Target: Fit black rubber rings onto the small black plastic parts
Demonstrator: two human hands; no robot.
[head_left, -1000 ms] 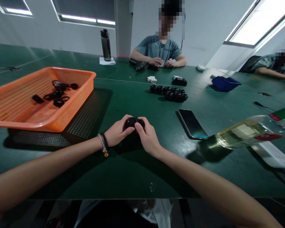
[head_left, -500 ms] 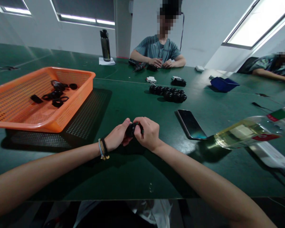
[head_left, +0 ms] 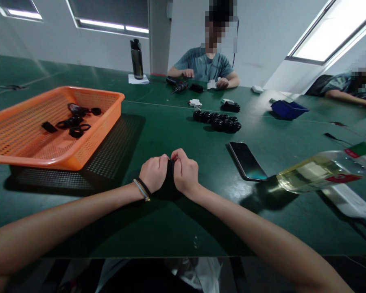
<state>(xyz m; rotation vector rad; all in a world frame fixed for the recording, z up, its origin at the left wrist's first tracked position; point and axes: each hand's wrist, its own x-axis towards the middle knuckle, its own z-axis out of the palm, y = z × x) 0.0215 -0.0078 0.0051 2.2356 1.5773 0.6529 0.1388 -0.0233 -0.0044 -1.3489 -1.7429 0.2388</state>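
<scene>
- Left hand (head_left: 154, 173) curled into a fist around a small black part (head_left: 170, 171), low over the green table (head_left: 171, 228), near the middle.
- Right hand (head_left: 186, 175) closed tight on the same black part from the right, knuckles touching the left hand's.
- Black part nearly hidden between both fists; shape hard to tell.
- Orange basket (head_left: 88, 142) to the left, holding black rings (head_left: 75, 122).
- Phone (head_left: 247, 160) lying flat to the right.
- Row of black parts (head_left: 216, 120) farther off.
</scene>
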